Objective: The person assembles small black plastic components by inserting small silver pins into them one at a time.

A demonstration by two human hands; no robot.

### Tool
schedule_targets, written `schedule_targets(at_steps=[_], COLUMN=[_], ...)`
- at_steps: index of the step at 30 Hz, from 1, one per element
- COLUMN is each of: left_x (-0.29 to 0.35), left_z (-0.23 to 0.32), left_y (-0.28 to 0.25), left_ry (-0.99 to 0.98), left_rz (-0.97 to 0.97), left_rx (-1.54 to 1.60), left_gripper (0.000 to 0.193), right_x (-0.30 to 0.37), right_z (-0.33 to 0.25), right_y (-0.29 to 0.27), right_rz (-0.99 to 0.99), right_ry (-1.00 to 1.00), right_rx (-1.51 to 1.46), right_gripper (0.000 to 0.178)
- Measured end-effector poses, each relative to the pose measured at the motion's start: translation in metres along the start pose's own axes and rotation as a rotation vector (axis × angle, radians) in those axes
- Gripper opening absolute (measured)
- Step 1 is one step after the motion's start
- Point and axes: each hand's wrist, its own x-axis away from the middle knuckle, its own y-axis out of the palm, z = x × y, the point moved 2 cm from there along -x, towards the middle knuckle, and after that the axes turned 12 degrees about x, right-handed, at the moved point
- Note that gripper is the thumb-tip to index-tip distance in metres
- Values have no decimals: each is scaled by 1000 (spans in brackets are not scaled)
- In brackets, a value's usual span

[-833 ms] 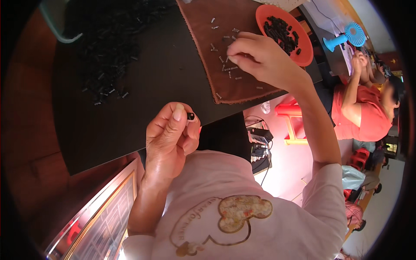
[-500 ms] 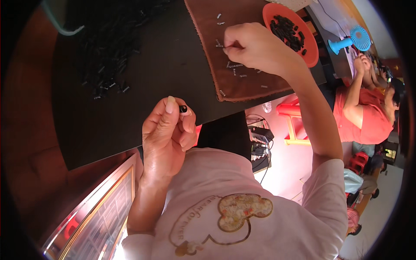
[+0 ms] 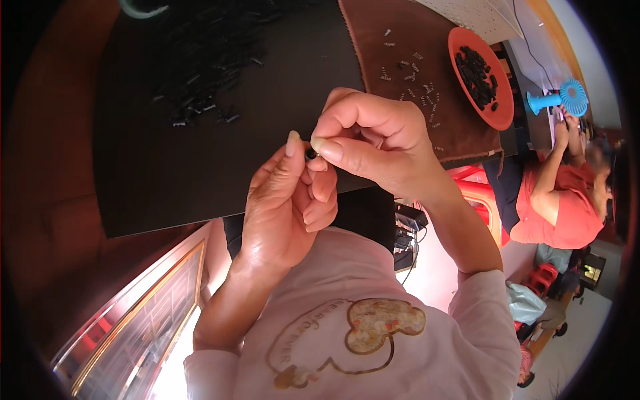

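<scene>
My left hand (image 3: 283,203) is closed around a small black cylindrical tube (image 3: 311,154), its open end showing between thumb and fingers. Against that end, my right hand (image 3: 373,137) pinches a tiny metal spring, nearly all hidden by the fingertips. Both hands meet just above the near edge of the dark table (image 3: 267,143). Several loose metal springs (image 3: 411,77) lie scattered on a brown cloth (image 3: 460,137) beyond my right hand.
An orange-red plate (image 3: 505,110) of black tubes sits on the cloth's right side. Many more black pieces (image 3: 200,100) spread over the table's far left. A blue fan (image 3: 572,98) and a person in a red shirt (image 3: 560,207) are to the right, near red stools (image 3: 481,193).
My right hand has come from the springs on the cloth, toward me and left, to the tube's end. My left hand, still holding the tube, has shifted slightly right.
</scene>
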Motion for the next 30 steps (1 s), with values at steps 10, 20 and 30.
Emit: schedule_targets(at_steps=[10, 20, 30], left_x=[10, 38, 47], left_z=[12, 35, 57], left_y=[1, -16, -23], left_ry=[-10, 108, 240], left_rz=[23, 63, 77], left_rx=[79, -20, -61], left_gripper=[36, 37, 33], right_x=[-7, -57, -86], right_z=[0, 16, 25], right_y=[16, 25, 45], right_rz=[55, -78, -176], right_ry=[-219, -374, -466], right_rx=[244, 768, 1202], right_gripper=[2, 14, 18])
